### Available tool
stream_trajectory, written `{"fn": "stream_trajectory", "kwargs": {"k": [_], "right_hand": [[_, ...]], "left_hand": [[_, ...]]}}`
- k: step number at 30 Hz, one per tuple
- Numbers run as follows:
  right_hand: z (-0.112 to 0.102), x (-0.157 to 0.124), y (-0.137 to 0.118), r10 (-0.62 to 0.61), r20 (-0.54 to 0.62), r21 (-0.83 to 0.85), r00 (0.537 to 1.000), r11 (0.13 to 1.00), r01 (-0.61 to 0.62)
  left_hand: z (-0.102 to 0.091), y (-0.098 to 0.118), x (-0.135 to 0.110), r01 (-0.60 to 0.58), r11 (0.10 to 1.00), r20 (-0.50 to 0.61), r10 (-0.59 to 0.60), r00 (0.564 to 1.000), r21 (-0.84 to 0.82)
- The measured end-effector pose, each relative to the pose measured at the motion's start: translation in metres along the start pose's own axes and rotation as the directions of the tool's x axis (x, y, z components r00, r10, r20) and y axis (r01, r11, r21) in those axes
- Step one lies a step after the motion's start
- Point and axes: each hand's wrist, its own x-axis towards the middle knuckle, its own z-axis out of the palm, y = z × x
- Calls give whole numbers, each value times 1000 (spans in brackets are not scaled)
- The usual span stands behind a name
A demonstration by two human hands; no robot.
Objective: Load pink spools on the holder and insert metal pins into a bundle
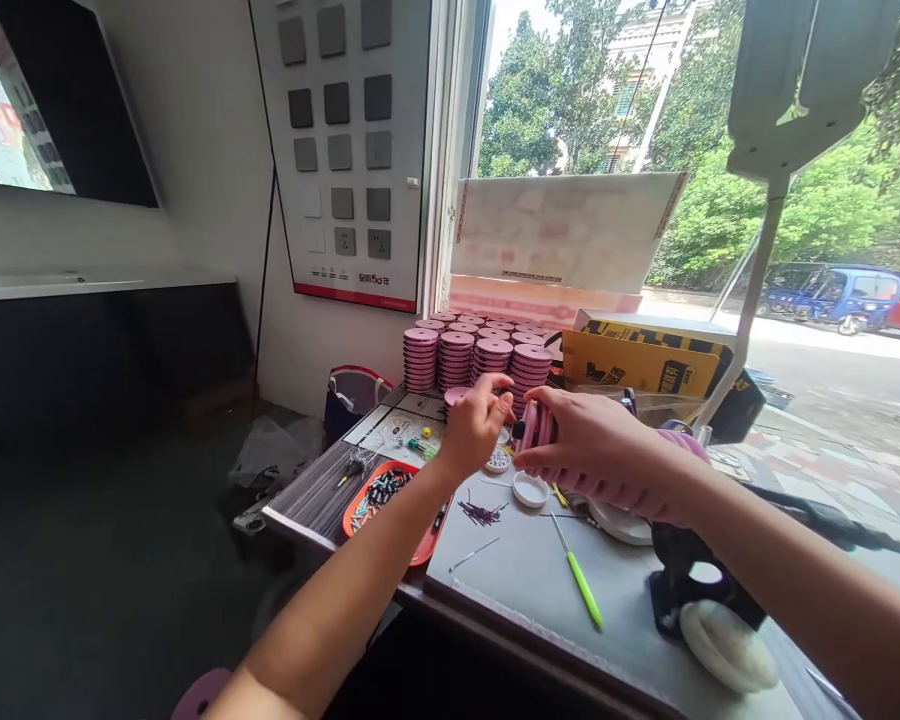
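My right hand (577, 430) is closed around a pink round spool (543, 424) with a black part at its near end, held above the table. Just left of it is my left hand (476, 425), its fingers curled together near the spool; anything pinched in them is too small to make out. Under my right wrist runs a row of pink ridged discs (607, 490). Below the hands are a white dish of small beads (498, 459) and another white dish (530, 489). Several stacks of pink spools (493, 362) stand behind the hands.
An orange tray (429, 548) holds small dark and teal pieces. Nearby lie thin dark pieces (482, 513), a thin metal tool (474, 554) and a green-handled tool (585, 590). A black stand (671, 600), a yellow box (641, 362) and a tall holder arm (757, 250) are on the right.
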Motion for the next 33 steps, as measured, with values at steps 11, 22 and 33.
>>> {"fn": "stream_trajectory", "kwargs": {"k": [11,22,33], "right_hand": [[0,2,3,-9,-10,40,1000,999,10],[-9,3,14,-70,-52,216,996,973,79],[-20,-71,100,158,56,648,986,745,-156]], "left_hand": [[1,-15,-6,54,999,299,-50,953,-5],[2,-13,-2,184,965,285,-125,950,-189],[7,3,7,337,884,470,-158,868,-324]]}}
